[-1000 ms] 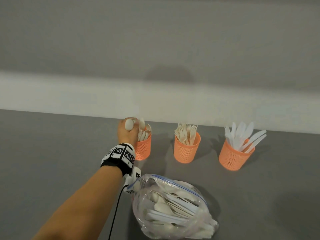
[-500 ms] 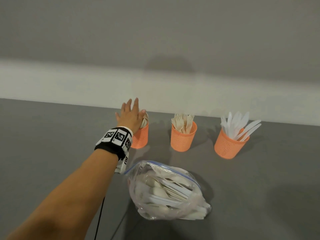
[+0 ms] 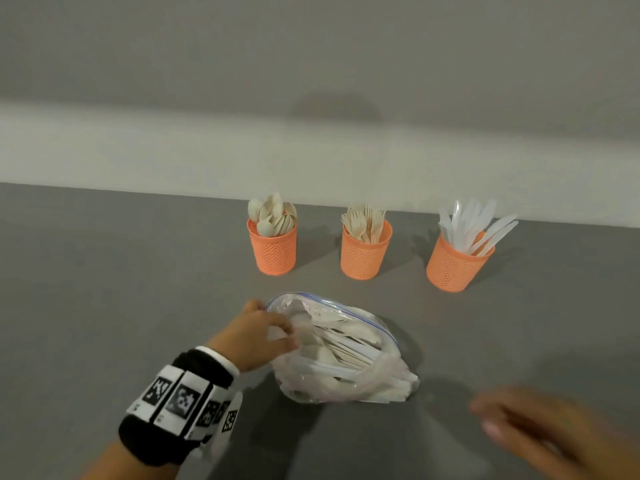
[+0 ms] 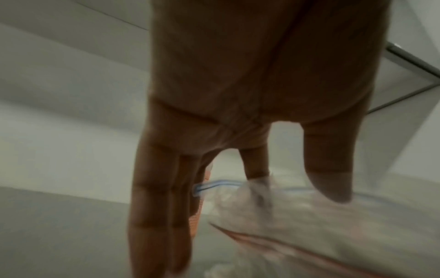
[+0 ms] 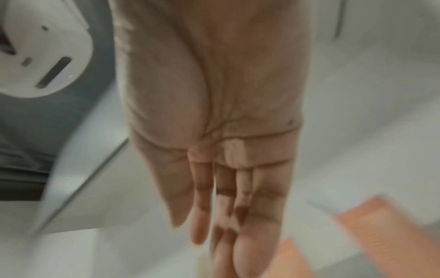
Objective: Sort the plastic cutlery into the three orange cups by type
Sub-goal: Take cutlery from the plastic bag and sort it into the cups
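Note:
Three orange mesh cups stand in a row at the back of the grey table: the spoon cup (image 3: 273, 249) on the left, the fork cup (image 3: 365, 252) in the middle, the knife cup (image 3: 456, 266) on the right. A clear zip bag (image 3: 346, 355) with several white pieces of cutlery lies in front of them. My left hand (image 3: 273, 332) is at the bag's open left end, with its fingers fairly straight and its index finger and thumb touching the plastic (image 4: 309, 222). Blurred, my right hand (image 3: 512, 420) hovers right of the bag, fingers straight, holding nothing.
The grey table (image 3: 104, 289) runs back to a pale wall ledge just behind the cups. In the right wrist view two blurred orange cups (image 5: 381, 235) show beyond my fingers. A black band with square markers wraps my left wrist (image 3: 180, 400).
My left hand let a spoon go into the left cup, then drew back to the bag's mouth. My right hand has come into view at the lower right.

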Motion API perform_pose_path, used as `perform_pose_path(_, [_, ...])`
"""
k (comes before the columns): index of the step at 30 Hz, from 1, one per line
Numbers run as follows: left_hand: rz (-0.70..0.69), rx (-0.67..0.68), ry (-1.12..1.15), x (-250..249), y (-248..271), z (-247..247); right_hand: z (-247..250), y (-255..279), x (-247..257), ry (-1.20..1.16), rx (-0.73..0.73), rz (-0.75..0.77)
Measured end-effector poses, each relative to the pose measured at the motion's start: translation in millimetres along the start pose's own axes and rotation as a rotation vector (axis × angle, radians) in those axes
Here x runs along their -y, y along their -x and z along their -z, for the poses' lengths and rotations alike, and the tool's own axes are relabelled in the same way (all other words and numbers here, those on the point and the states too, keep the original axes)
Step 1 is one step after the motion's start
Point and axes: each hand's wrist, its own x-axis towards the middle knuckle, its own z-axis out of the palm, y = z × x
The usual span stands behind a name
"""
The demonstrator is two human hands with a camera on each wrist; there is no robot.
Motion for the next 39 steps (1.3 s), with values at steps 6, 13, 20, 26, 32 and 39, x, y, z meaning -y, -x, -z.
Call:
perform_pose_path(6, [0.082, 0.068, 0.044, 5, -3, -40, -62, -119, 53, -0.072, 0.014, 0.179])
perform_pose_path(13, [0.15, -0.044, 0.24, 18, -8, -49, -108, -150, 35, 0.376, 0.259, 0.01])
perform_pose_path(20, [0.087, -0.167, 0.86, 14, -15, -46, -104, -152, 34, 0.206, 0.239, -0.012])
perform_pose_path(26, [0.172, -0.081, 1.463, 2, -17, -31, -93, -164, 7, -0.393, 0.255, -0.114])
perform_pose_path(32, [0.13, 0.052, 1.345, 3, -14, -29, -82, -162, 0, -0.727, 0.369, -0.153])
perform_pose_path(39, [0.066, -0.018, 1.302, 1, -16, -36, -87, -170, 11, -0.591, 0.334, -0.12])
